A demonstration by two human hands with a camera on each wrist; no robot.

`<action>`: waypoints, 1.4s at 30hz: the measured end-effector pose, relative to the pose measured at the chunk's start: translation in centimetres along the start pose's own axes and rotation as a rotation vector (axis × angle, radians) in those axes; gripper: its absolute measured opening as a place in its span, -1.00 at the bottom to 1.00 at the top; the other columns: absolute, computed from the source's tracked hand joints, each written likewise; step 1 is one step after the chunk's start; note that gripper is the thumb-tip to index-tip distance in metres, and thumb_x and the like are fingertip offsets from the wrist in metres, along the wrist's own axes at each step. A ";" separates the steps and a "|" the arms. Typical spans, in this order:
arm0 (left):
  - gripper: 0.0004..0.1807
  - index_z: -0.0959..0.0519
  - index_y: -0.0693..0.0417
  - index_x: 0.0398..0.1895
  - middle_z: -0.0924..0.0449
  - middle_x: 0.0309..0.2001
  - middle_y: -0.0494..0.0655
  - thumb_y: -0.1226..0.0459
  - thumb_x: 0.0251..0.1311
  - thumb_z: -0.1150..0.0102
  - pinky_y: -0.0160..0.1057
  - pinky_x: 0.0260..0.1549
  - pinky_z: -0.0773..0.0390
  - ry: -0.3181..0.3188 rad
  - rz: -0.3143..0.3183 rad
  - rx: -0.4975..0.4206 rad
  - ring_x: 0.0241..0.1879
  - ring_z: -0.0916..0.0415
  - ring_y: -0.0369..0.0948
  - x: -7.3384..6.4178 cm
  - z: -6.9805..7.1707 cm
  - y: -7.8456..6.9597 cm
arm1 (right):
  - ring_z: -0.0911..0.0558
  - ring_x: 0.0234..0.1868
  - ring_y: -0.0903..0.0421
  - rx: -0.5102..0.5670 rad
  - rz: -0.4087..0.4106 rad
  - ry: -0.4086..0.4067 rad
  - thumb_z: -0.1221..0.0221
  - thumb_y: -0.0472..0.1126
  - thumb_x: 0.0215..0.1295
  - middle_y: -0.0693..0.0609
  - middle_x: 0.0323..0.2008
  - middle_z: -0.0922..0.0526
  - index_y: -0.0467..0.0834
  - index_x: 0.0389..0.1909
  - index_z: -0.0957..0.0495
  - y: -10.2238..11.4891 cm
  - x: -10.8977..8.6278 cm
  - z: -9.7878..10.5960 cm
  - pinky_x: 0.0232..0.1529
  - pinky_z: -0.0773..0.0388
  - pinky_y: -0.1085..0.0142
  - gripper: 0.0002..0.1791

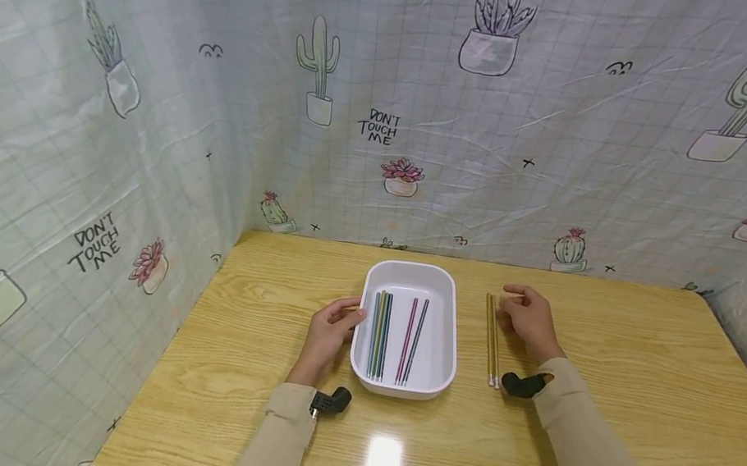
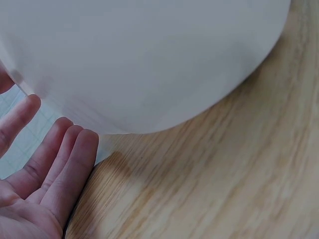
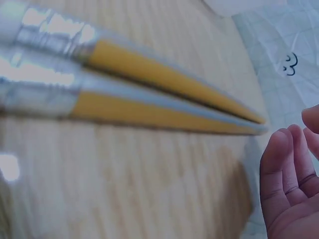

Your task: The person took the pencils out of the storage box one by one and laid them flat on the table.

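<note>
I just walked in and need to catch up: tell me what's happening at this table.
A person is at work with pencils and a white tray. The left grip rests against the tray's left side. Several pencils already lie inside, in two groups. Two yellow pencils lie side by side on the table, right of the tray, with the right grip by their far ends, not holding them.

A small, curtained-off tabletop workspace; whether it belongs to a home, lab or workshop cannot be told. A pale, wrinkled sheet printed with a faint grid, potted cacti and "DON'T TOUCH ME" (image 1: 434,102) hangs behind and along both sides of a glossy, yellowish wood-grain counter (image 1: 254,312), enclosing it like a booth. Small black wrist-worn devices (image 1: 521,386) suggest a recording setup.
</note>
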State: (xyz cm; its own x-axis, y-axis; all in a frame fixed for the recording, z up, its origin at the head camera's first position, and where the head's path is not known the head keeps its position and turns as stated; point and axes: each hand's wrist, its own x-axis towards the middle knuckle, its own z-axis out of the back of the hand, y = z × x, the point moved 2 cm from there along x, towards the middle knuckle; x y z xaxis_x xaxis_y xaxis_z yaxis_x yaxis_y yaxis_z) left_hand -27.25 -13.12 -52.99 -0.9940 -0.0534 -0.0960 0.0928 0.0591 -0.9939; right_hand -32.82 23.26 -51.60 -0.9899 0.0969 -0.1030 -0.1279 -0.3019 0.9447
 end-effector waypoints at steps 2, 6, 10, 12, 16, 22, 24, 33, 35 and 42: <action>-0.57 -0.64 0.11 0.19 -0.69 -0.05 0.03 0.17 0.31 -0.36 -0.23 -0.09 -0.74 -0.001 -0.002 -0.002 -0.08 -0.66 -0.11 0.0 0.0 0.1 | -0.62 -0.33 0.17 0.011 0.008 0.003 -0.07 -0.21 0.55 -0.09 -0.11 -0.56 -0.27 0.43 -0.35 0.3 0.1 -0.1 -0.31 -0.63 0.35 -0.49; -0.59 -0.64 0.10 0.19 -0.69 -0.06 0.02 0.17 0.32 -0.35 -0.24 -0.10 -0.75 -0.002 -0.006 0.002 -0.09 -0.66 -0.13 0.1 0.0 0.2 | -0.64 -0.24 0.12 -0.001 0.046 0.016 -0.06 -0.21 0.55 -0.03 -0.12 -0.51 -0.26 0.42 -0.36 1.5 0.1 -0.3 -0.23 -0.68 0.34 -0.50; -0.61 -0.65 0.06 0.18 -0.69 -0.06 0.01 0.17 0.32 -0.35 -0.26 -0.11 -0.74 -0.006 -0.001 0.004 -0.11 -0.66 -0.17 0.1 0.0 0.3 | -0.66 -0.11 -0.01 -0.003 0.087 0.043 -0.07 -0.19 0.55 -0.05 -0.10 -0.51 -0.23 0.41 -0.38 3.3 0.0 -0.9 -0.04 -0.73 0.22 -0.51; -0.61 -0.66 0.04 0.18 -0.68 -0.06 0.00 0.17 0.32 -0.35 -0.26 -0.11 -0.74 -0.006 0.003 0.005 -0.11 -0.66 -0.17 0.1 0.0 0.3 | -0.66 -0.12 0.01 0.013 0.098 0.056 -0.09 -0.19 0.53 -0.05 -0.11 -0.51 -0.22 0.39 -0.40 4.2 -0.1 -1.3 0.00 -0.73 0.17 -0.52; -0.60 -0.65 0.05 0.19 -0.69 -0.04 0.01 0.16 0.31 -0.36 -0.26 -0.11 -0.74 -0.004 0.001 0.009 -0.11 -0.66 -0.18 0.1 0.0 0.3 | -0.61 -0.21 0.16 0.008 0.117 0.079 -0.11 -0.21 0.50 -0.06 -0.12 -0.51 -0.25 0.37 -0.42 6.1 -0.3 -2.2 -0.07 -0.74 0.25 -0.52; -0.60 -0.65 0.04 0.18 -0.68 -0.04 0.02 0.17 0.31 -0.36 -0.28 -0.12 -0.74 -0.006 0.014 0.008 -0.12 -0.66 -0.19 0.0 0.0 0.3 | -0.61 -0.12 0.02 -0.026 0.127 0.110 -0.11 -0.23 0.51 -0.11 -0.06 -0.51 -0.22 0.39 -0.42 8.2 -0.8 -3.5 -0.14 -0.72 0.38 -0.52; -0.61 -0.66 0.03 0.17 -0.68 -0.04 0.02 0.17 0.31 -0.36 -0.27 -0.12 -0.74 -0.008 0.017 0.006 -0.13 -0.66 -0.19 0.0 0.0 0.3 | -0.62 -0.11 -0.02 -0.028 0.134 0.114 -0.11 -0.24 0.52 -0.13 -0.06 -0.52 -0.20 0.40 -0.42 8.8 -0.9 -3.8 -0.13 -0.73 0.35 -0.52; -0.63 -0.67 0.03 0.16 -0.67 -0.05 0.01 0.17 0.32 -0.35 -0.28 -0.12 -0.74 -0.017 0.007 0.011 -0.12 -0.65 -0.20 0.0 -0.1 0.3 | -0.63 -0.06 -0.15 -0.032 0.134 0.158 -0.15 -0.18 0.50 -0.14 -0.02 -0.50 -0.12 0.43 -0.40 10.7 -1.3 -5.7 -0.06 -0.75 0.25 -0.49; -0.62 -0.66 0.05 0.16 -0.67 -0.08 -0.02 0.19 0.31 -0.35 -0.29 -0.13 -0.74 -0.017 0.004 0.001 -0.14 -0.66 -0.20 0.0 -0.1 0.3 | -0.64 -0.05 -0.19 -0.026 0.138 0.173 -0.16 -0.19 0.49 -0.15 -0.02 -0.51 -0.12 0.40 -0.42 11.0 -1.4 -6.3 -0.08 -0.74 0.27 -0.50; -0.62 -0.65 0.19 0.15 -0.68 -0.20 -0.07 0.25 0.31 -0.35 -0.32 -0.22 -0.74 -0.019 -0.025 -0.049 -0.22 -0.67 -0.21 0.0 -0.3 0.4 | -0.65 -0.19 -0.07 -0.018 0.171 0.235 -0.17 -0.25 0.47 -0.11 -0.12 -0.54 -0.16 0.37 -0.43 11.3 -1.6 -8.8 -0.10 -0.74 0.22 -0.52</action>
State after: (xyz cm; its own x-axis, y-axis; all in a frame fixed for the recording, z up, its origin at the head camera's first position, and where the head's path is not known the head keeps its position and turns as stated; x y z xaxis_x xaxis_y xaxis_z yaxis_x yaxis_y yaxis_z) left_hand -27.22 -12.81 -53.33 -0.9946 -0.0741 -0.0723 0.0641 0.1066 -0.9922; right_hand -33.25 11.32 -43.51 -0.9838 -0.1785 -0.0145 0.0427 -0.3119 0.9492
